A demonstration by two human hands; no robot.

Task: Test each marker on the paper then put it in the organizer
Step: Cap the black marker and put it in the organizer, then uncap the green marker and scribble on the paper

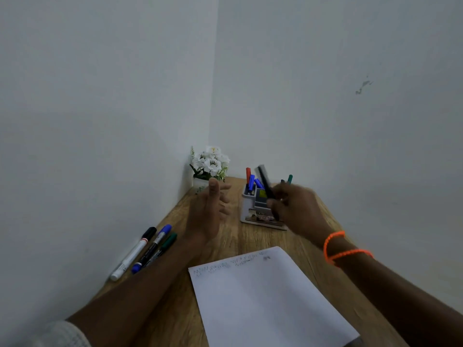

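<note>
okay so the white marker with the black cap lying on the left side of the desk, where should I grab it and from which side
Judging by its pose, pinch the white marker around the middle of its barrel, coming from above. It lies flat on the desk, wall on its left, blue marker close on its right, so only the top is free.

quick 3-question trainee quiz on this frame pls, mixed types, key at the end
1. True or false: the right hand holds a black marker near the organizer.
2. How many markers lie on the table left of the paper?
A) one B) three C) five
3. Fill in: the left hand holds ____.

Key
1. True. The marker is blurred but sits in the curled fingers, just in front of the organizer.
2. B. A white marker with black cap, a blue-capped marker and a green-capped marker lie side by side.
3. Nothing. Its fingers are spread and raised above the table.
</note>
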